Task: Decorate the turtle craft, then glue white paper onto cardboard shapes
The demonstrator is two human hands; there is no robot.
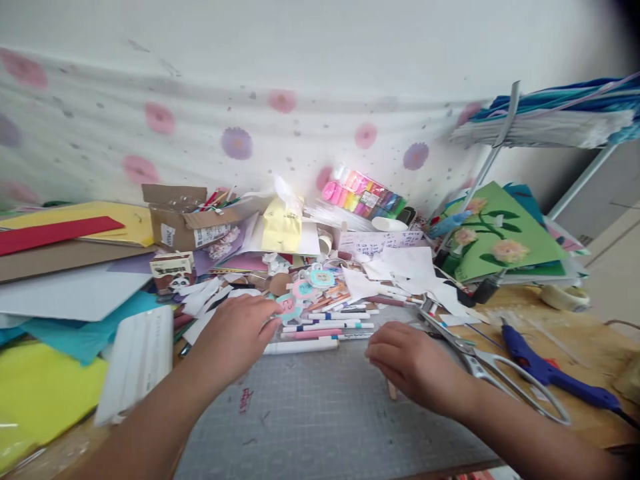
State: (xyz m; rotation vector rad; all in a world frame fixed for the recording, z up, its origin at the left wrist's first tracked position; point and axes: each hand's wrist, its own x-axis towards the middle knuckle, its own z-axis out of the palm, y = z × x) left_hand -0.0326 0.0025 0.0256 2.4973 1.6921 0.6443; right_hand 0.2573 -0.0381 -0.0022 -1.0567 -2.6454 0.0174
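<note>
My left grip (240, 333) hovers over the left far edge of the grey gridded cutting mat (310, 413), fingers loosely bent, the thumb a little apart from the forefinger; I cannot tell whether it grasps anything. Just beyond those fingertips lies a small pink cutout with a teal border and a drawn face (287, 306), and I cannot make out whether I touch it. Farther back and to the right of it sit a similar pink-and-teal cutout (304, 289) and a teal one (321, 278).

My right grip (415, 363) is curled, palm down, over the right part of the mat. A short light-brown wooden stick (392, 391) shows under its near side; whether my fingers close on it is hidden.

Between my hands, toward the far side, white markers with blue ends (320, 327) lie in rough rows. To the right of my right grip are large scissors with silver loop handles (493, 373), and farther right a purple-blue glue gun (555, 377) on the wooden desk (595, 333). On the left lies a white plastic-looking slab (143, 360), beside a bright yellow sheet (45, 393).
</note>
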